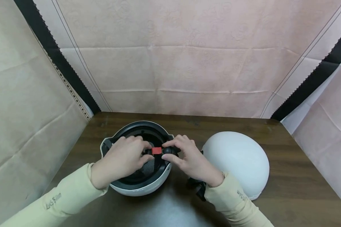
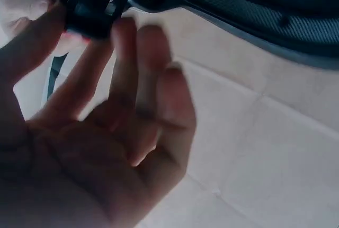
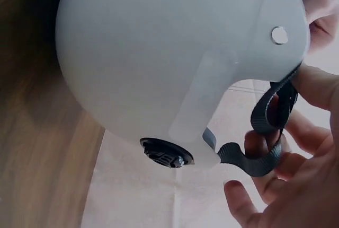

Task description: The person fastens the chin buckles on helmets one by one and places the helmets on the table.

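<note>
A white helmet point(image 1: 142, 190) with a black lining lies upside down on the table. Across its opening runs a black chin strap point(image 3: 257, 165) with a red-marked buckle point(image 1: 156, 150). My left hand point(image 1: 122, 157) pinches the left end of the buckle between thumb and index finger; in the left wrist view the other fingers curve loosely below. From the right, my right hand point(image 1: 191, 159) holds the strap close beside the red part, thumb and index finger on it. Loops of strap hang at its fingers in the right wrist view, where a black dial point(image 3: 167, 152) shows on the shell.
A second white helmet point(image 1: 237, 159) sits dome up to the right, behind the right forearm, with black straps point(image 1: 197, 186) spilling out at its left. The brown wooden table point(image 1: 162, 214) ends at a pale cloth wall point(image 1: 170, 75), with more cloth on both sides.
</note>
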Action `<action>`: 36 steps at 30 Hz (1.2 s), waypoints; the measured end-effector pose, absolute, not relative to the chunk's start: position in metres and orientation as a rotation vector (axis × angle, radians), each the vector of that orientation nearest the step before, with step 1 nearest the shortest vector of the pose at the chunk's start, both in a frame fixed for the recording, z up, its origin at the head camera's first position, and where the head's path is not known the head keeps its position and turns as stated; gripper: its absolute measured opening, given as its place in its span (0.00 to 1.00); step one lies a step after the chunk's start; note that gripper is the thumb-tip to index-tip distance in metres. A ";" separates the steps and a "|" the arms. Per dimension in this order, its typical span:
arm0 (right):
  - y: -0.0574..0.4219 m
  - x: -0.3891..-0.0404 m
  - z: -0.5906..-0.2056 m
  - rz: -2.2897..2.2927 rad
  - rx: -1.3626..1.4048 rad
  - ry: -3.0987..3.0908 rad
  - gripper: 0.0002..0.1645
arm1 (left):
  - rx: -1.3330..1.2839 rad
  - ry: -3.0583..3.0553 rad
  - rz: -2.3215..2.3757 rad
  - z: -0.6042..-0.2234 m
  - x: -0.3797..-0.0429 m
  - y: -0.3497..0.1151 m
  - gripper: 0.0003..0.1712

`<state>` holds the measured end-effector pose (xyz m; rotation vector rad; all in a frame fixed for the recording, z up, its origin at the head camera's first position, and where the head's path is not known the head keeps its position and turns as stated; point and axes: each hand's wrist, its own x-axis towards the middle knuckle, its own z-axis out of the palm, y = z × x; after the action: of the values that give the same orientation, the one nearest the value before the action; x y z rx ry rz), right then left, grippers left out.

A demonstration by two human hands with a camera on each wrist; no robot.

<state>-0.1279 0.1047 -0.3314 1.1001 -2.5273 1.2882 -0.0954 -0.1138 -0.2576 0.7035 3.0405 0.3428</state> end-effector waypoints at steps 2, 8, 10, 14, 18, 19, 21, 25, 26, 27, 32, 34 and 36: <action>0.103 -0.127 -0.332 1.233 1.118 -2.531 0.21 | 0.693 3.042 0.270 -0.260 -0.094 -0.114 0.14; 0.102 -0.125 -0.334 1.203 1.106 -2.564 0.21 | 0.614 2.965 0.278 -0.265 -0.093 -0.115 0.11; 0.103 -0.125 -0.335 1.220 1.090 -2.573 0.21 | 0.599 2.933 0.290 -0.267 -0.093 -0.116 0.10; 0.103 -0.124 -0.339 1.245 1.090 -2.572 0.20 | 0.640 2.940 0.259 -0.267 -0.095 -0.126 0.12; 0.105 -0.124 -0.342 1.249 1.067 -2.556 0.19 | 0.577 3.034 0.276 -0.264 -0.099 -0.149 0.24; 0.106 -0.123 -0.343 1.252 1.047 -2.555 0.18 | 0.534 3.057 0.305 -0.263 -0.100 -0.156 0.27; 0.108 -0.123 -0.344 1.274 0.989 -2.553 0.19 | 0.425 3.082 0.372 -0.264 -0.104 -0.170 0.32; 0.112 -0.122 -0.345 1.352 0.823 -2.567 0.24 | 0.288 3.052 0.478 -0.275 -0.111 -0.198 0.41; 0.112 -0.121 -0.345 1.384 0.774 -2.575 0.25 | 0.272 3.030 0.501 -0.279 -0.113 -0.204 0.43; 0.113 -0.121 -0.346 1.414 0.723 -2.589 0.26 | 0.263 3.006 0.530 -0.282 -0.115 -0.210 0.44; 0.114 -0.120 -0.350 1.582 0.465 -2.689 0.32 | 0.211 2.883 0.730 -0.294 -0.120 -0.230 0.43; 0.115 -0.121 -0.352 1.623 0.387 -2.729 0.36 | 0.184 2.862 0.796 -0.296 -0.121 -0.234 0.42; 0.115 -0.121 -0.354 1.645 0.333 -2.771 0.40 | 0.165 2.846 0.841 -0.297 -0.122 -0.236 0.42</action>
<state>-0.1212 0.1150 -0.3545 0.3330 -2.7707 1.6449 -0.1219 -0.2360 -0.2969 0.1652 2.8456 0.8414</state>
